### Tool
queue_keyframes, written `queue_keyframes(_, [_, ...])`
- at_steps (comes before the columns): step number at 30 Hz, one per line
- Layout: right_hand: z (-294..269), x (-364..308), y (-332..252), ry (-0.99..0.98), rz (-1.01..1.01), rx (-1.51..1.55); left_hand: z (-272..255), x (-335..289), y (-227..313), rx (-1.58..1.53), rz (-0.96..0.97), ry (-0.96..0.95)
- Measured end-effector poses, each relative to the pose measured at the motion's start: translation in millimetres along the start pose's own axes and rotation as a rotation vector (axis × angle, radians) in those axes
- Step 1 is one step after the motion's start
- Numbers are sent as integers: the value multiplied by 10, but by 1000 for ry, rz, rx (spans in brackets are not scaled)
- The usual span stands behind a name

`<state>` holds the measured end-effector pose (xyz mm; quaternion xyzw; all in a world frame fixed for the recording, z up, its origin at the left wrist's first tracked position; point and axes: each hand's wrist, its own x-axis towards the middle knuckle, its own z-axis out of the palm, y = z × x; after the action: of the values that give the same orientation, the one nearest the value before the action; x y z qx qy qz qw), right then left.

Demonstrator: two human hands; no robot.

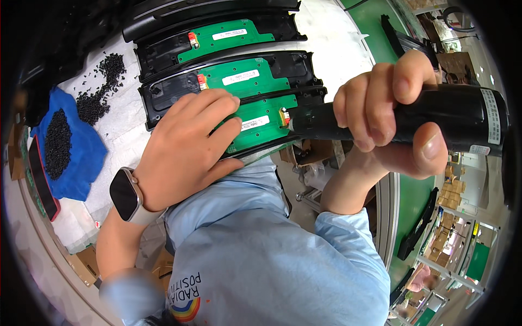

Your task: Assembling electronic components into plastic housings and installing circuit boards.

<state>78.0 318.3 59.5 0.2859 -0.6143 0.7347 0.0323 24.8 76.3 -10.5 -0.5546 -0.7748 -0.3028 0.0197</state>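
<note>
My right hand point(389, 108) is wrapped round a black electric screwdriver point(457, 115), which lies across the view with its narrow end pointing left. That end reaches the right part of the nearest green circuit board point(266, 133), beside a small red-and-white connector point(285, 117); the bit itself cannot be made out. My left hand point(190, 138) lies over the left part of this board, fingers bent, thumb at the near edge, gripping the black plastic housing point(261, 146) under it. Behind are more black housings with a middle board point(266, 81) and a far board point(234, 43).
Small black screws point(58, 144) are heaped on a blue cloth point(89, 157) at the left, with a loose pile point(93, 106) behind. A red-edged phone-like slab point(43, 179) lies beside the cloth. Rightward, a green surface point(408, 212) holds long black parts point(418, 228).
</note>
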Motion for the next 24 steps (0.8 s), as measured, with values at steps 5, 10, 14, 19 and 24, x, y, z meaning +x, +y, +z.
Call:
queue_keyframes(5, [192, -24, -29, 147, 58, 4, 11, 1, 30, -7, -4, -2])
queue_keyframes(10, [255, -15, -14, 116, 121, -18, 18, -11, 15, 3, -7, 4])
queue_keyframes(14, [204, 7, 14, 89, 48, -75, -4, 39, 4, 4, 7, -1])
queue_keyframes(19, [257, -35, -21, 148, 28, -257, -49, 75, 36, 87, 42, -8])
queue_keyframes(24, [-125, 5, -228, 165, -210, 184, -137, 96, 219, 62, -9, -20])
